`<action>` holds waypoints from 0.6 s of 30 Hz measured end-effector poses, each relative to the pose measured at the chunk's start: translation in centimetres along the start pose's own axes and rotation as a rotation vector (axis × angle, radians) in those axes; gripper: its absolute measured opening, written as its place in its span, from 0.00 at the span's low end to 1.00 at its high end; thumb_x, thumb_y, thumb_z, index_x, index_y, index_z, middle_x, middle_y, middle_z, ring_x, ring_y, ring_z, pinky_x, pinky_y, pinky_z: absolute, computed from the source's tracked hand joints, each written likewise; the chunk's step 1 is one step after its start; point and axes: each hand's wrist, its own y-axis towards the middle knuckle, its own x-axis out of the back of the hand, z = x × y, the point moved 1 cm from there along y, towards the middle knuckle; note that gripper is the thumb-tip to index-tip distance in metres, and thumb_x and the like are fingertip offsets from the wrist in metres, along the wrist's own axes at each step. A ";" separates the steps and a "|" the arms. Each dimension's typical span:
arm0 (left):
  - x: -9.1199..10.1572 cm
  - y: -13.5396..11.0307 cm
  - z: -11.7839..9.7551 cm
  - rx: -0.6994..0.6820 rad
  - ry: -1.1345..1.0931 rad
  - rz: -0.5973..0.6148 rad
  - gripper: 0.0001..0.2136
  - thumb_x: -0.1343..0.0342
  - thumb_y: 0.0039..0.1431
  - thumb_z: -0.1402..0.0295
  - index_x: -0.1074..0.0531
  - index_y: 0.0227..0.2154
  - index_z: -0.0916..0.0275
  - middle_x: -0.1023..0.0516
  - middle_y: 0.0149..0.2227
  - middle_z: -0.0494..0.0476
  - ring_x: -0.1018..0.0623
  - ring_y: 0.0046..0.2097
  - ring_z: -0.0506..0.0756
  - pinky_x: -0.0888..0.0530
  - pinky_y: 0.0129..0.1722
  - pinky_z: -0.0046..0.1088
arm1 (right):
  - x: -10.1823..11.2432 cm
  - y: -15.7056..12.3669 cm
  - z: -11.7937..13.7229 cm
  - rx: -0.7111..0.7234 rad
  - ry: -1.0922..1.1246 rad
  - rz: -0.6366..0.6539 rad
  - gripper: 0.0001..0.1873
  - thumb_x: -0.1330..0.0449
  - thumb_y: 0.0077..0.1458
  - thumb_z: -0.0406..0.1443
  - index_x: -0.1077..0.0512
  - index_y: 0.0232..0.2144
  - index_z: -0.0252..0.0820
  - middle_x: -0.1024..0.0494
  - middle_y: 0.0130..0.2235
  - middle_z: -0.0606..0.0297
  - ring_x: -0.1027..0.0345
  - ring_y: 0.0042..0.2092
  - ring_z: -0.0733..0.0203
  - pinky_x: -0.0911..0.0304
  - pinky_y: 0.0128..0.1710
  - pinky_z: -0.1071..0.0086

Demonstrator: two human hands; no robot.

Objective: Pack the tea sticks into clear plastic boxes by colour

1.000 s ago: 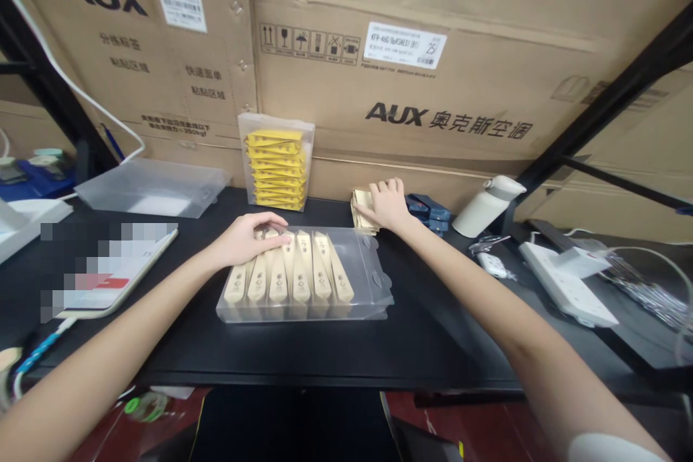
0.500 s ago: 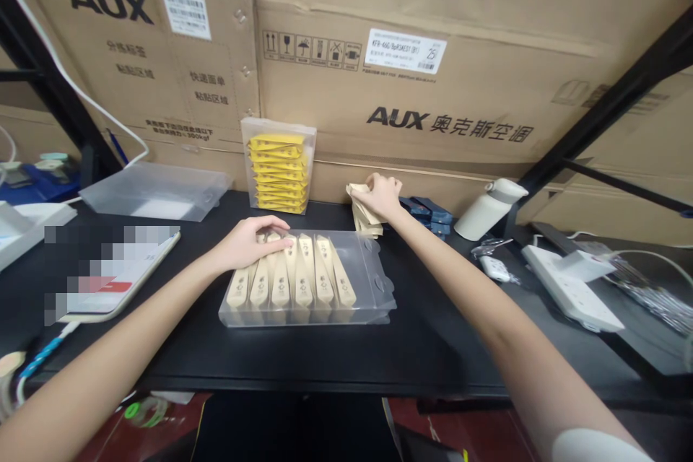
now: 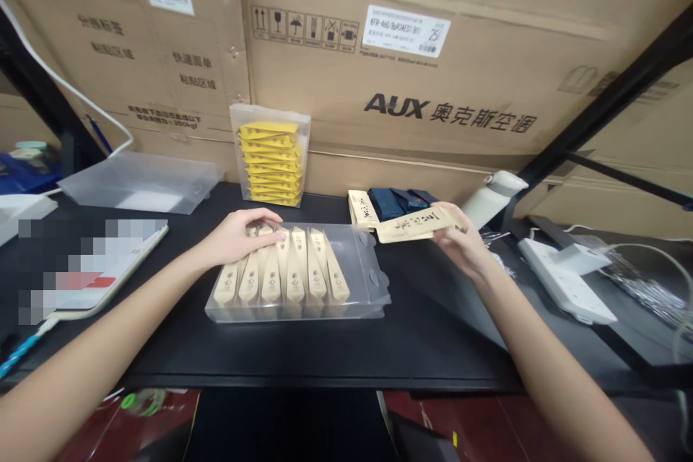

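Observation:
A clear plastic box (image 3: 373,289) lies on the desk in front of me, holding a row of several slim beige packets (image 3: 294,267). My left hand (image 3: 243,234) is closed over the box's far left edge, its thumb resting on the packets. To the right, my right hand (image 3: 460,242) pinches the end of a beige paper packet (image 3: 403,226) with dark brush-style writing, held tilted above the desk. Another beige packet (image 3: 362,206) lies behind the box, beside dark blue packets (image 3: 395,203).
A clear box of yellow packets (image 3: 271,162) stands against large cardboard cartons (image 3: 325,79). At left are an empty-looking clear tray (image 3: 146,180) and a phone or tablet (image 3: 119,267) on a cable. At right stand a white bottle (image 3: 492,198) and a power strip (image 3: 566,281).
My right hand has lifted a beige packet off the small pile and moved right and toward me with it. My left hand stays on the box. The view has shifted slightly.

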 end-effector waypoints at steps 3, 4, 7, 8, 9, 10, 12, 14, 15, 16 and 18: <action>0.0 -0.1 0.0 -0.001 0.008 -0.002 0.21 0.39 0.52 0.50 0.24 0.41 0.60 0.19 0.42 0.56 0.21 0.45 0.60 0.28 0.49 0.36 | 1.5 -0.7 -0.7 -0.100 -0.057 0.120 0.30 0.32 0.33 0.30 0.30 0.42 0.50 0.27 0.36 0.68 0.31 0.36 0.62 0.33 0.33 0.72; 0.0 -0.1 0.0 -0.004 0.013 -0.001 0.20 0.39 0.52 0.50 0.24 0.41 0.60 0.19 0.42 0.56 0.21 0.45 0.60 0.28 0.49 0.36 | 1.7 -0.8 -0.8 -0.123 -0.075 0.163 0.32 0.31 0.33 0.30 0.30 0.44 0.50 0.26 0.37 0.68 0.31 0.38 0.61 0.33 0.34 0.71; 0.0 -0.1 0.0 -0.012 0.025 0.001 0.20 0.39 0.53 0.50 0.24 0.41 0.60 0.19 0.42 0.57 0.21 0.46 0.60 0.28 0.50 0.37 | 1.6 -1.2 -0.7 -0.144 -0.133 0.267 0.32 0.28 0.35 0.31 0.31 0.45 0.49 0.27 0.38 0.67 0.31 0.39 0.61 0.33 0.36 0.71; 0.0 -0.1 -0.1 -0.012 0.027 0.000 0.20 0.39 0.53 0.50 0.24 0.41 0.60 0.19 0.42 0.57 0.21 0.46 0.60 0.28 0.50 0.37 | 1.4 -1.3 -0.7 -0.142 -0.148 0.294 0.31 0.28 0.36 0.32 0.31 0.44 0.48 0.27 0.38 0.67 0.31 0.39 0.61 0.33 0.36 0.71; 0.0 -0.1 -0.1 -0.011 0.028 0.001 0.20 0.39 0.53 0.50 0.24 0.41 0.60 0.19 0.43 0.57 0.22 0.46 0.61 0.28 0.50 0.37 | 1.1 -1.5 -0.7 -0.141 -0.162 0.322 0.29 0.27 0.36 0.33 0.32 0.42 0.47 0.27 0.38 0.67 0.31 0.38 0.62 0.33 0.36 0.71; 0.1 -0.1 -0.1 -0.010 0.030 0.001 0.20 0.39 0.53 0.50 0.24 0.41 0.60 0.19 0.43 0.57 0.22 0.46 0.61 0.28 0.50 0.37 | 0.8 -1.6 -0.8 -0.144 -0.178 0.356 0.27 0.27 0.37 0.34 0.33 0.41 0.46 0.27 0.38 0.66 0.31 0.38 0.62 0.34 0.35 0.71; 0.1 -0.1 -0.2 -0.008 0.034 -0.003 0.20 0.39 0.53 0.50 0.24 0.41 0.60 0.19 0.42 0.56 0.22 0.46 0.60 0.28 0.50 0.37 | 0.1 -2.0 -1.1 -0.158 -0.206 0.434 0.27 0.27 0.38 0.34 0.35 0.39 0.45 0.27 0.39 0.66 0.30 0.39 0.62 0.34 0.36 0.71; 0.1 -0.1 -0.2 -0.005 0.036 -0.004 0.20 0.39 0.53 0.50 0.24 0.41 0.60 0.19 0.42 0.56 0.21 0.46 0.60 0.28 0.50 0.37 | -0.7 -2.4 -1.5 -0.152 -0.217 0.497 0.27 0.27 0.38 0.35 0.38 0.37 0.45 0.27 0.40 0.65 0.29 0.40 0.61 0.33 0.37 0.69; 0.1 -0.1 -0.2 -0.003 0.036 -0.003 0.20 0.39 0.53 0.50 0.24 0.41 0.60 0.19 0.42 0.56 0.21 0.46 0.60 0.28 0.50 0.37 | -1.2 -2.6 -1.7 -0.133 -0.228 0.513 0.27 0.27 0.39 0.36 0.40 0.36 0.45 0.27 0.40 0.64 0.29 0.40 0.60 0.32 0.37 0.68; 0.1 -0.1 -0.2 0.000 0.035 -0.003 0.20 0.39 0.53 0.50 0.24 0.41 0.60 0.19 0.42 0.56 0.22 0.46 0.60 0.28 0.50 0.37 | -1.7 -2.9 -1.9 -0.097 -0.252 0.518 0.26 0.28 0.40 0.37 0.41 0.34 0.45 0.27 0.41 0.64 0.29 0.41 0.59 0.32 0.38 0.67; 0.1 0.0 -0.2 0.002 0.035 0.000 0.20 0.39 0.53 0.50 0.24 0.41 0.59 0.19 0.43 0.56 0.22 0.47 0.60 0.28 0.50 0.37 | -2.7 -3.4 -2.1 0.014 -0.352 0.502 0.23 0.30 0.44 0.38 0.43 0.31 0.44 0.27 0.41 0.63 0.29 0.42 0.58 0.34 0.39 0.66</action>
